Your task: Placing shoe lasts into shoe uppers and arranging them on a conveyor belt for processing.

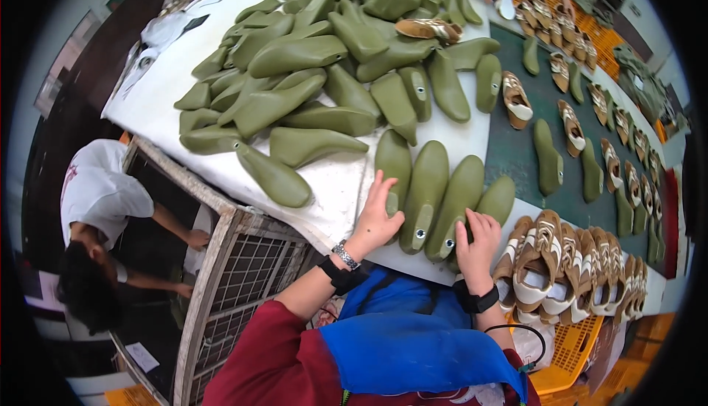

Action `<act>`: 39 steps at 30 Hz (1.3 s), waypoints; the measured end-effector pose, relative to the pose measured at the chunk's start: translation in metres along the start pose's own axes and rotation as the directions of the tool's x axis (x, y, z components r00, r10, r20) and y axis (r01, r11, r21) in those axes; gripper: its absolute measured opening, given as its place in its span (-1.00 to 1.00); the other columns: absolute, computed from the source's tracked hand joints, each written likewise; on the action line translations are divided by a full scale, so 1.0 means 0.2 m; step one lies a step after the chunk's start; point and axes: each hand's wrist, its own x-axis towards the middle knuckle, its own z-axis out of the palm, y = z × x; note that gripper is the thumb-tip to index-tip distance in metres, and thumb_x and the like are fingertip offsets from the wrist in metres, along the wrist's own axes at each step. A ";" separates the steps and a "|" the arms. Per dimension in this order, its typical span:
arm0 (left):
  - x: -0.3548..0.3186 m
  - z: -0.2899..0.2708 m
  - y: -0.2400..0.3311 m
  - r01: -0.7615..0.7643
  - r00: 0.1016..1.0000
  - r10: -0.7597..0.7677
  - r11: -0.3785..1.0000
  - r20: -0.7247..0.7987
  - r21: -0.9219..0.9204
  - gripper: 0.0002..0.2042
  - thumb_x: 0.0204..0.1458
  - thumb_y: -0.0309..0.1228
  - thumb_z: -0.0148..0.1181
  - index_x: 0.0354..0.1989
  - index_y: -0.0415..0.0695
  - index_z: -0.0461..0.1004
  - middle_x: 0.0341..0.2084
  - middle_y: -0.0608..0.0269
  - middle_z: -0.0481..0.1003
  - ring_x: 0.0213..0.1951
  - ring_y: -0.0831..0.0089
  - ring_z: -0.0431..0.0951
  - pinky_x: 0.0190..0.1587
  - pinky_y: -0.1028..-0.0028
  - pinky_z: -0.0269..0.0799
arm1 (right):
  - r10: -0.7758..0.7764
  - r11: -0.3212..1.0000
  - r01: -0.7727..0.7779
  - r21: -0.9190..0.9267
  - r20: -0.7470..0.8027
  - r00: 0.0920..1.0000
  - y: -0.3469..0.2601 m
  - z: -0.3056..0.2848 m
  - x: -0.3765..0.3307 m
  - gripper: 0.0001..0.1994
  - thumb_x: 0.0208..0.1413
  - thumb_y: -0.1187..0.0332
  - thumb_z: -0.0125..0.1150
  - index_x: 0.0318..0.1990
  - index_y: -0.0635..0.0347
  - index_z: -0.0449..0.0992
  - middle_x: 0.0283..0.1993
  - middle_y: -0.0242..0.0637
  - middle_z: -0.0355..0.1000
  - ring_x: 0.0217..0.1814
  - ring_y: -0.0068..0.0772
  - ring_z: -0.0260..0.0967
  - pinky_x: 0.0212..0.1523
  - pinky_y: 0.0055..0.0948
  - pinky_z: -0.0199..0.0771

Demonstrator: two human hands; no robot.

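Note:
Four green shoe lasts stand side by side at the table's near edge. My left hand (375,218) is around the lower part of the leftmost shoe last (393,159), thumb on one side and fingers on the other. Next to it are two more lasts (426,185) (463,185), with small metal-rimmed holes at their near ends. My right hand (478,247) curls over the near end of the rightmost last (497,198), which it partly hides. Its thumb lies against the neighbouring last.
A large heap of green lasts (295,56) covers the white table (158,103). Rows of brown-and-white shoes (571,129) and lasts stand on a green belt (509,151). More shoes (542,258) crowd my right, above a yellow crate (564,351). A co-worker (107,192) bends beside a metal cage (221,288).

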 end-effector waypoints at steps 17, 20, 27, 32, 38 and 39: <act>0.33 -1.16 -0.49 -0.298 0.895 -0.367 -0.068 0.254 0.952 -0.60 -0.47 -0.32 0.43 -0.32 -0.02 0.51 -0.32 0.23 0.51 -0.15 0.32 0.49 -0.10 0.27 0.33 | 0.015 1.000 -0.015 0.009 0.007 1.000 0.00 0.00 0.01 -0.70 -0.04 0.27 0.20 -0.14 0.20 0.49 -0.18 -0.22 0.42 -0.02 -0.15 0.24 0.14 -0.04 0.09; 0.34 -1.07 -0.38 -0.362 0.864 -0.411 -0.102 0.292 0.927 -0.70 -0.48 -0.28 0.44 -0.47 -0.01 0.58 -0.49 0.31 0.55 -0.35 0.37 0.57 -0.27 0.39 0.43 | 0.008 1.000 -0.008 0.001 0.014 1.000 0.02 0.02 0.00 -0.69 -0.04 0.26 0.20 -0.14 0.20 0.49 -0.18 -0.23 0.42 -0.01 -0.16 0.23 0.14 -0.04 0.08; 0.31 -0.77 -0.13 -0.263 0.864 -0.406 0.140 0.297 0.955 -0.65 -0.43 -0.11 0.42 -0.51 -0.10 0.57 -0.54 0.19 0.54 -0.42 0.28 0.58 -0.35 0.38 0.47 | -0.003 1.000 0.003 0.007 0.004 1.000 0.02 -0.01 0.00 -0.68 -0.04 0.26 0.20 -0.12 0.19 0.48 -0.17 -0.24 0.41 -0.01 -0.18 0.24 0.15 -0.04 0.05; 0.26 -0.53 -0.03 -0.207 0.932 -0.226 0.310 0.283 0.928 -0.52 -0.34 0.00 0.36 -0.43 -0.21 0.48 -0.59 0.10 0.52 -0.44 0.18 0.56 -0.34 0.34 0.48 | -0.019 1.000 0.019 0.008 0.006 1.000 0.04 -0.01 -0.01 -0.67 -0.04 0.25 0.19 -0.11 0.18 0.47 -0.16 -0.26 0.40 0.00 -0.18 0.24 0.15 -0.02 0.04; 0.23 -0.53 0.02 0.002 0.961 -0.225 0.594 0.163 0.805 -0.49 -0.14 -0.01 0.23 -0.15 -0.19 0.45 -0.44 -0.05 0.53 -0.32 0.07 0.55 -0.20 0.22 0.44 | -0.041 0.999 0.041 0.014 -0.010 0.999 0.05 -0.01 -0.02 -0.66 -0.05 0.24 0.20 -0.11 0.17 0.47 -0.16 -0.27 0.39 0.00 -0.18 0.23 0.17 0.01 0.04; 0.25 -0.56 0.01 0.047 0.954 -0.256 0.650 0.159 0.759 -0.49 -0.13 -0.03 0.22 -0.08 -0.13 0.45 -0.33 -0.13 0.51 -0.25 0.01 0.52 -0.13 0.18 0.41 | -0.043 0.999 0.043 0.021 -0.018 0.999 0.05 -0.01 -0.02 -0.66 -0.05 0.23 0.20 -0.11 0.17 0.47 -0.16 -0.26 0.39 0.01 -0.18 0.23 0.18 0.01 0.04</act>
